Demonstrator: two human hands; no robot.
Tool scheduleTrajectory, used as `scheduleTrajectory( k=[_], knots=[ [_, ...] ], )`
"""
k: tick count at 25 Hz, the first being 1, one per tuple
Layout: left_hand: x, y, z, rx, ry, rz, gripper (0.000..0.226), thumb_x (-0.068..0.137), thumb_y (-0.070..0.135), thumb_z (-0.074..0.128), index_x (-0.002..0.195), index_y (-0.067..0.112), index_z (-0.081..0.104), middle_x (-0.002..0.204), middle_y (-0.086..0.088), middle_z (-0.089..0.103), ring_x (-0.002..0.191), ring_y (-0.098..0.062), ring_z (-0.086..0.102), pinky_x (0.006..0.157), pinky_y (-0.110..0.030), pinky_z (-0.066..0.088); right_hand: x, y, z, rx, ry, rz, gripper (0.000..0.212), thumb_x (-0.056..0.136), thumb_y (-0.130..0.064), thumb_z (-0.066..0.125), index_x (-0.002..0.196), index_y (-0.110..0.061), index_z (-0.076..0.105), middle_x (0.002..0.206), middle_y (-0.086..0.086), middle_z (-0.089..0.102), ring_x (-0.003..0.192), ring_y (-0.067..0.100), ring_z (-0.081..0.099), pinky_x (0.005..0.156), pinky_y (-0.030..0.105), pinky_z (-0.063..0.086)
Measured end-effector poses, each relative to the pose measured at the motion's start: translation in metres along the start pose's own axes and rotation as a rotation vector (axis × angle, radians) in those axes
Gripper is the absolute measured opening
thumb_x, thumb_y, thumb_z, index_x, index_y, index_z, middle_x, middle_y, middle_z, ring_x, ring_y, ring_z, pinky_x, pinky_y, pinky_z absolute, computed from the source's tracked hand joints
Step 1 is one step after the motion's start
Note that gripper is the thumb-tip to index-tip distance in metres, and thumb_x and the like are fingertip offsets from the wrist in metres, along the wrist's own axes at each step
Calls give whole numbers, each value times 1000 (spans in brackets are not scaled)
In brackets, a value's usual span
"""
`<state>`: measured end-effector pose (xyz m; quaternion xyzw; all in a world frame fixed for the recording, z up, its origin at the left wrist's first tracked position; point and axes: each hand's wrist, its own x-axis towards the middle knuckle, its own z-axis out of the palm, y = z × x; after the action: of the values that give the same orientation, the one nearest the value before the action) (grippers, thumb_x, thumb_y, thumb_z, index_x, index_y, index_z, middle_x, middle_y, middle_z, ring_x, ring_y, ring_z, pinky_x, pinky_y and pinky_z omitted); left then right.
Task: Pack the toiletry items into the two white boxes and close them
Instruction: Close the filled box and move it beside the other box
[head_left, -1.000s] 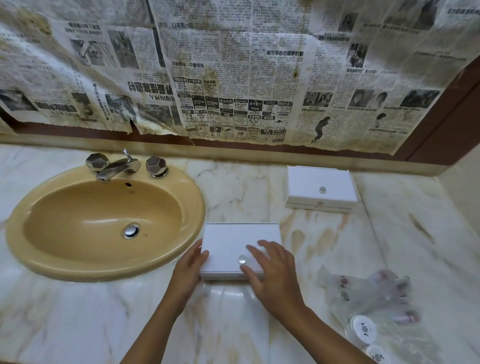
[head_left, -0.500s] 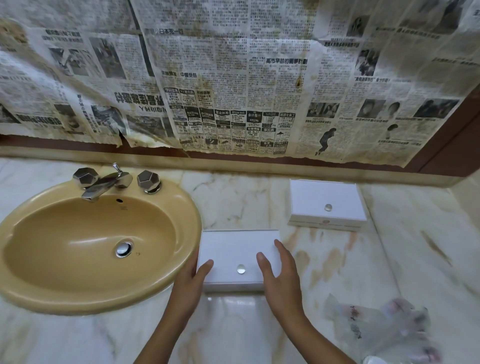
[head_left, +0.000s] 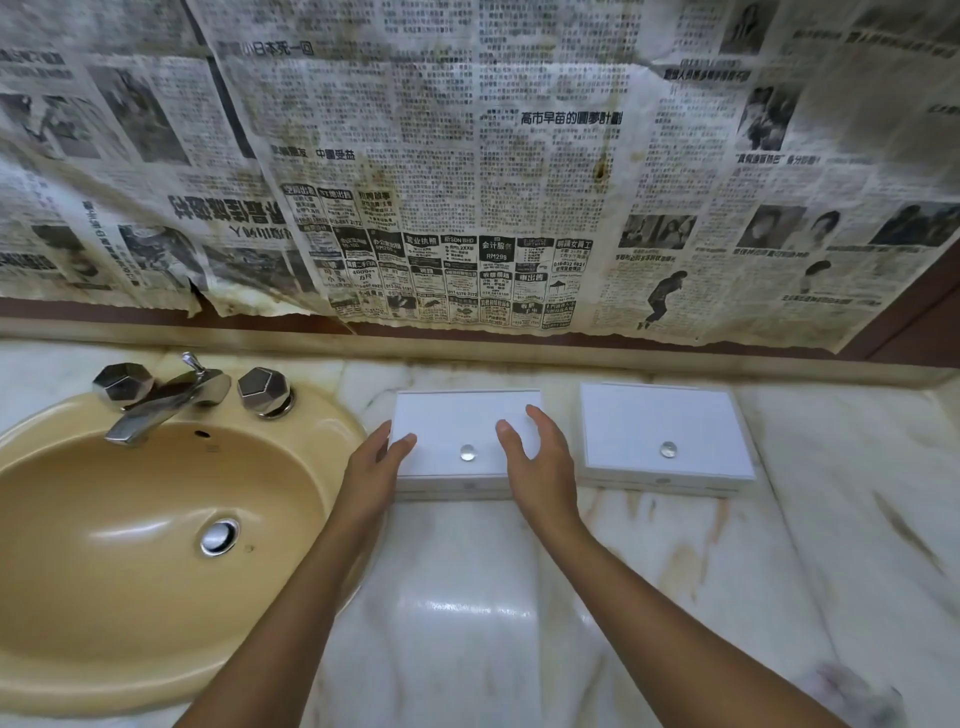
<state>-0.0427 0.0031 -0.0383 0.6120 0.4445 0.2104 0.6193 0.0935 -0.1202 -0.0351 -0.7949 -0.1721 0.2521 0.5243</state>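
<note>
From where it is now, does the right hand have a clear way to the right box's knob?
Probably yes. The right hand is at the left box; the right box sits just beside it, lid shut, its knob exposed with nothing between.

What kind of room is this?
Most likely a bathroom: a tan washbasin with a chrome tap is set into a marble vanity counter. Old newspaper covers the wall behind.
</note>
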Motion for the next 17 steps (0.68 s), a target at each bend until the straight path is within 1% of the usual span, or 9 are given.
scheduleTrajectory(
  k=[3, 6, 7, 9, 11, 12, 14, 15, 17],
  knots=[
    [13, -2, -1, 27, 20, -46, 30, 97, 28, 61, 126, 20, 67, 123, 7, 70, 119, -16, 63, 105, -37, 48, 8, 0, 4, 2, 4, -8, 53, 92, -44, 53, 139, -23, 40, 145, -6, 37, 132, 9, 35, 96, 17, 26],
    [15, 1, 1, 31, 18, -66, 24, 101, 20, 57, 124, 23, 64, 125, 6, 67, 117, -13, 62, 93, -23, 48, 11, 1, 4, -6, -9, -13, 52, 93, -43, 52, 139, -22, 40, 146, -6, 36, 133, 9, 34, 97, 17, 25],
    [15, 1, 3, 47, 47, -68, 29, 101, 19, 57, 130, 22, 61, 132, 4, 64, 123, -15, 59, 96, -24, 46, 11, 2, 1, -9, -11, -17, 52, 93, -43, 52, 140, -22, 40, 147, -6, 36, 133, 9, 34, 98, 17, 25],
    [12, 4, 6, 111, 205, -8, 47, 100, 20, 60, 145, 18, 50, 147, -1, 52, 137, -18, 47, 109, -30, 38, 12, 1, -9, -18, 11, -47, 52, 93, -42, 52, 140, -22, 40, 147, -6, 37, 134, 10, 34, 103, 19, 26],
    [10, 16, 21, 131, 316, 140, 50, 99, 17, 60, 147, 20, 48, 150, 1, 50, 136, -12, 46, 114, -30, 34, 16, -1, -28, 14, 82, -76, 51, 93, -40, 53, 139, -21, 42, 144, -5, 41, 133, 12, 35, 108, 25, 28],
    [9, 25, 35, 117, 305, 200, 49, 99, 15, 60, 146, 21, 50, 148, 4, 52, 132, -8, 47, 114, -30, 35, 19, -2, -41, 34, 130, -88, 49, 93, -40, 54, 137, -22, 44, 142, -6, 43, 132, 12, 37, 109, 29, 31],
    [2, 44, 72, 112, 185, 272, 48, 97, 15, 61, 143, 22, 52, 141, 8, 55, 128, -5, 49, 112, -31, 38, 24, -4, -67, 61, 228, -107, 46, 93, -39, 55, 135, -24, 47, 139, -7, 46, 128, 12, 41, 108, 32, 34],
    [-1, 51, 93, 118, 102, 279, 48, 97, 16, 61, 143, 22, 52, 139, 8, 56, 129, -7, 50, 111, -30, 39, 26, -4, -81, 72, 273, -115, 45, 93, -38, 55, 135, -24, 47, 139, -7, 47, 127, 11, 41, 107, 31, 35],
    [-4, 58, 133, 158, -50, 232, 48, 98, 16, 61, 144, 21, 51, 143, 5, 54, 135, -13, 49, 110, -28, 39, 32, -2, -107, 82, 351, -117, 46, 93, -37, 55, 136, -22, 46, 139, -5, 47, 129, 11, 40, 105, 28, 33]
  ],
)
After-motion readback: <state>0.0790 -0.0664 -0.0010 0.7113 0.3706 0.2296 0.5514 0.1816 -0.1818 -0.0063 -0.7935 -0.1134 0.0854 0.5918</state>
